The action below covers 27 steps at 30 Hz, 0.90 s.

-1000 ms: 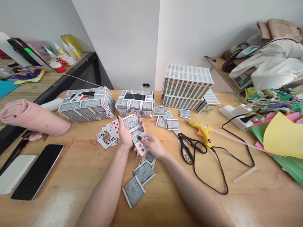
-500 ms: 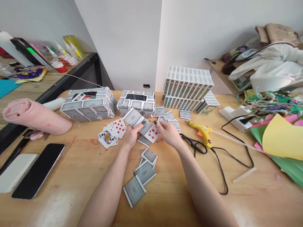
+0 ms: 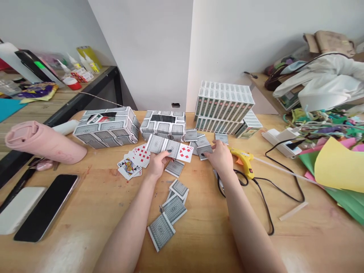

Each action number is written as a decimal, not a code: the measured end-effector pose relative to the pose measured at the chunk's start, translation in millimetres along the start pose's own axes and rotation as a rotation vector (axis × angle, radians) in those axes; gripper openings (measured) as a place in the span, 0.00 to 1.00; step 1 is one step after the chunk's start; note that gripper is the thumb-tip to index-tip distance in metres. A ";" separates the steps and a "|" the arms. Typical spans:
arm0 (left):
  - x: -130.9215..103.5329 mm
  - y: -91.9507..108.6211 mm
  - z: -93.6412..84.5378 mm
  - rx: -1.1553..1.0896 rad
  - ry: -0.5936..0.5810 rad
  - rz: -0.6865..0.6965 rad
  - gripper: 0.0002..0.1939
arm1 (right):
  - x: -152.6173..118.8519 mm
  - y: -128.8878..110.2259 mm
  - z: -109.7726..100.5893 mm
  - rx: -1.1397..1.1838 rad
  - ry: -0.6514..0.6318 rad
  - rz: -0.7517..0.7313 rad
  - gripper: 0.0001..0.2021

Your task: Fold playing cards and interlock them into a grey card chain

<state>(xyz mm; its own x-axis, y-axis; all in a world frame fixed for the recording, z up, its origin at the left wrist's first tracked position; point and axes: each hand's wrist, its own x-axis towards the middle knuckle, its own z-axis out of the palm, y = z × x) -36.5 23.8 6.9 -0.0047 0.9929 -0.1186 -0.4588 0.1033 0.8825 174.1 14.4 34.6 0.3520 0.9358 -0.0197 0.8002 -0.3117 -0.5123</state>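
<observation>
My left hand [image 3: 159, 162] pinches a strip of joined playing cards [image 3: 172, 147], two folded card backs with a red diamonds card at the right end. My right hand [image 3: 221, 156] reaches over a small pile of folded cards [image 3: 202, 141], its fingertips at the nearest card; whether it grips that card is not clear. A single folded card [image 3: 174, 168] lies below the strip. More folded cards [image 3: 161, 231] overlap nearer me. Face-up cards [image 3: 129, 167], a queen among them, lie to the left. Two card-covered boxes [image 3: 106, 129] stand behind, side by side.
A yellow glue gun [image 3: 245, 161] and black scissors [image 3: 241, 177] lie right of my right hand. Card packs [image 3: 223, 104] are stacked at the back. A pink bottle [image 3: 45, 142] and phone [image 3: 47, 207] are left; a power strip [image 3: 281, 142] and coloured sheets [image 3: 338, 167] are right.
My right hand has let go of the strip and moved right to the card pile. The strip in my left hand now lies straighter and more level.
</observation>
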 end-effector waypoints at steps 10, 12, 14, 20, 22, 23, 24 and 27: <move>1.9 3.2 1.2 -0.037 0.072 0.100 0.18 | -5.9 -1.3 -10.6 0.949 -0.577 0.028 0.09; 2.6 3.4 -0.1 -0.037 0.074 0.102 0.18 | -5.7 -2.4 -9.9 0.997 -0.613 0.051 0.11; 3.2 3.7 -1.1 -0.041 0.084 0.101 0.18 | -4.5 -2.6 -8.0 1.004 -0.612 0.060 0.11; 3.3 4.3 0.2 -0.056 0.089 0.089 0.16 | -2.2 -1.7 -3.9 1.014 -0.596 0.037 0.12; 2.8 4.3 1.2 -0.059 0.078 0.082 0.16 | -2.4 -2.0 -3.6 1.011 -0.591 0.036 0.12; 2.5 4.4 1.6 -0.058 0.074 0.079 0.16 | -2.4 -2.2 -3.5 1.003 -0.585 0.035 0.12; 2.4 4.5 1.8 -0.057 0.074 0.079 0.16 | -2.4 -2.2 -3.5 0.993 -0.578 0.032 0.12; 2.4 5.1 1.9 -0.052 0.092 0.085 0.16 | -2.0 -1.4 -3.0 0.966 -0.558 0.020 0.11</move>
<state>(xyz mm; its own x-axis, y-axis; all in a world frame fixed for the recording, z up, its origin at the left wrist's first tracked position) -37.1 26.8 12.0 -0.1262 0.9881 -0.0874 -0.4988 0.0129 0.8666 173.7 12.4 38.0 -0.1012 0.9505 -0.2938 -0.0025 -0.2955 -0.9553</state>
